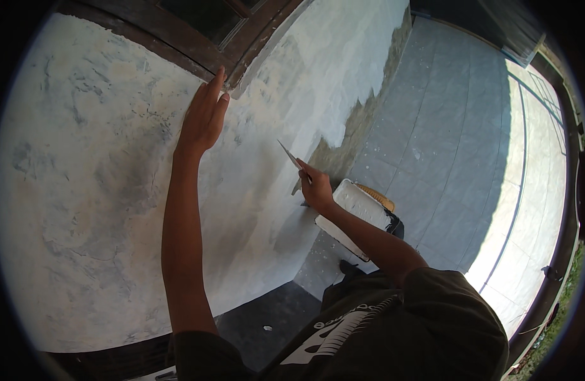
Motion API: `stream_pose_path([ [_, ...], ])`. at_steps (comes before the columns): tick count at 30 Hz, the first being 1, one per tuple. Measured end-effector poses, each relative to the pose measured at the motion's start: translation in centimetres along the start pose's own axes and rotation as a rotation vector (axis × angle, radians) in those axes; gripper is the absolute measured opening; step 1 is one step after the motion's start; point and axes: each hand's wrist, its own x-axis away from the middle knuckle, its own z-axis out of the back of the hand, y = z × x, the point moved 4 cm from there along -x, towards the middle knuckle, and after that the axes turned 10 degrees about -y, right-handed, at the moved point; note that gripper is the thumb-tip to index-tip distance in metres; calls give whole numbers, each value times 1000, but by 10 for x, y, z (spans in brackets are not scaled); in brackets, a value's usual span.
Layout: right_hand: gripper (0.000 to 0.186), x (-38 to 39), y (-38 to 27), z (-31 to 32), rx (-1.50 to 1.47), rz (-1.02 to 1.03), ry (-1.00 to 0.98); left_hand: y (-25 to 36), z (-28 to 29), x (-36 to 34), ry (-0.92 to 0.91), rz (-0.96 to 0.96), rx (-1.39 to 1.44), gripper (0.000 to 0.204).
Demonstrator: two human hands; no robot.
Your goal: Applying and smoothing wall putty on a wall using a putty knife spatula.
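Note:
My right hand (316,188) is closed round the handle of a putty knife (288,153). Its thin blade points up and left, seen nearly edge-on, close to the wall; I cannot tell whether it touches. My left hand (205,119) reaches up with its fingers stretched out, and the fingertips rest by the lower corner of the brown wooden window frame (189,62). Whitish, patchy filler covers the wall (130,209), with grey smears and fine cracks. Below my right hand stands a tray (363,208) of white paste, partly hidden by my forearm.
A yellowish-brown object (376,196) lies against the tray's far side. Bare grey-brown plaster (358,130) runs along the wall's foot with a jagged upper edge. Grey floor tiles (442,127) carry white spots, and a sunlit strip (515,209) lies to the right.

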Motion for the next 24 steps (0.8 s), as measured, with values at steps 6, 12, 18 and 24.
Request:
stream_pose_path([
  [6,40,-132,-57,1,68,374,344,5,2,11,-13,6,76,58],
  [12,58,-111,-59,-47,108,527,258,7,-1,12,-21,51,102,58],
  [18,52,-19,-59,-93,8,519,-91,6,-4,26,-21,45,125,59],
  [24,40,-37,-55,-66,-262,167,233,14,18,65,29,4,164,59],
])
